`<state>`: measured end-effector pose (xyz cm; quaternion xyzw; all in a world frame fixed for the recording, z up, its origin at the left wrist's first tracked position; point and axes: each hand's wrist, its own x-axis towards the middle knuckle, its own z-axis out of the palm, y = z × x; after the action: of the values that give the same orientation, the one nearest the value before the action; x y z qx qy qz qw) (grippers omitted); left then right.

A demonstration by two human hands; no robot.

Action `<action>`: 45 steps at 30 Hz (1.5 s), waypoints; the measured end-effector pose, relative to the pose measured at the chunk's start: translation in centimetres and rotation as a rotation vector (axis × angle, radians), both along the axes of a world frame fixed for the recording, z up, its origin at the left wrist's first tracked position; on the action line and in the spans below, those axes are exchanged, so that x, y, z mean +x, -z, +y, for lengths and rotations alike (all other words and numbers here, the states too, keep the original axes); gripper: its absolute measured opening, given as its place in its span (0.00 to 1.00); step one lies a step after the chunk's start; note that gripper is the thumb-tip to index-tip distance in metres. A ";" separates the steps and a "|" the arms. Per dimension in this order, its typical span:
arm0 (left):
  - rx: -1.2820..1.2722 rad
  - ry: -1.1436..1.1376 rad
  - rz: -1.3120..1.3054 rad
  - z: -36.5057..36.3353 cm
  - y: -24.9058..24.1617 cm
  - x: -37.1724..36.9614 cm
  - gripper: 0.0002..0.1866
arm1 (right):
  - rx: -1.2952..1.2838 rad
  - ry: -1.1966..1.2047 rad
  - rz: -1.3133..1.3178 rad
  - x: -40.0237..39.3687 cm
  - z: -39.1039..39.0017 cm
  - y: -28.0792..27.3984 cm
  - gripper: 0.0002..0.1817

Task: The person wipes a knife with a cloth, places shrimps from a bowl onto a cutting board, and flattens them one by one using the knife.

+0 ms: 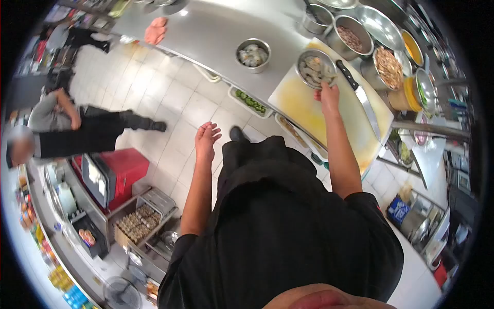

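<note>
My right hand is closed at the near rim of a round metal bowl that holds raw shrimp. The bowl stands on the far part of a yellow-stained white cutting board. Beside it on the board lies a large kitchen knife with a black handle. My left hand hangs in the air over the floor, off the counter edge, its fingers loosely apart and holding nothing. A second metal bowl with shrimp-like pieces sits on the steel counter, left of the board.
Several metal containers of chopped food crowd the counter's right side. A pink item lies at its far left. Below the edge are a tray of green pieces and another tray. A person in an apron stands at left.
</note>
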<state>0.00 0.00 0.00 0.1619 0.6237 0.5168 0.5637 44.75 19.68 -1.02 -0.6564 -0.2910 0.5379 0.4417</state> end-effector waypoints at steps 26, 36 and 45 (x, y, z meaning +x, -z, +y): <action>0.945 0.216 1.603 52.8 1.8 -26.3 0.24 | -0.438 0.003 -1.387 10.5 -2.6 2.8 0.34; 0.629 0.373 1.104 56.0 0.8 -30.7 0.15 | -0.181 0.992 -0.183 1.9 -20.7 -3.5 0.08; 0.787 0.470 1.747 49.6 1.8 -16.3 0.22 | -0.474 0.753 -0.679 -15.4 -26.5 -8.8 0.27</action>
<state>-16.30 49.56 -1.84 0.7825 0.5562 0.2610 -0.1008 29.39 -6.82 7.79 -0.9327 -0.0338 0.1519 0.3252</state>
